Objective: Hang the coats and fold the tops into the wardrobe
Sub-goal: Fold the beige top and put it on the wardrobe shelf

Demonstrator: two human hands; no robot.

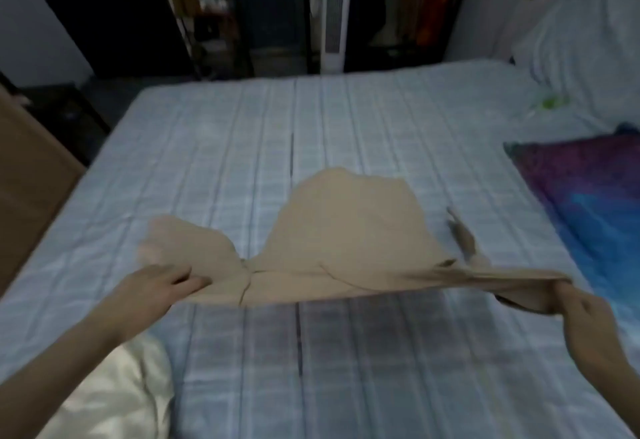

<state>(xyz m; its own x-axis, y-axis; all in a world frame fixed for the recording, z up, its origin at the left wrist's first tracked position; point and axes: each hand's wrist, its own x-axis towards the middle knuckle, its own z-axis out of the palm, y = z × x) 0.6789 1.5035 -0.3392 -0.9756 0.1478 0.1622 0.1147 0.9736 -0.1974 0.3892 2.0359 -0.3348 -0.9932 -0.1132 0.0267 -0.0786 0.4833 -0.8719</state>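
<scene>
A beige top (346,238) is stretched sideways above the bed (346,109), its long axis running left to right; the left hand (157,286) pinches one end, the right hand (581,310) grips the other; the far part sags onto the bed's middle.

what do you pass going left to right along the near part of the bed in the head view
white cloth → left hand → beige top → right hand → purple and blue fabric

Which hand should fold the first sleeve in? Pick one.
Left. The left hand grips the beige top beside its spread sleeve; the right hand pinches a taut, bunched end.
</scene>
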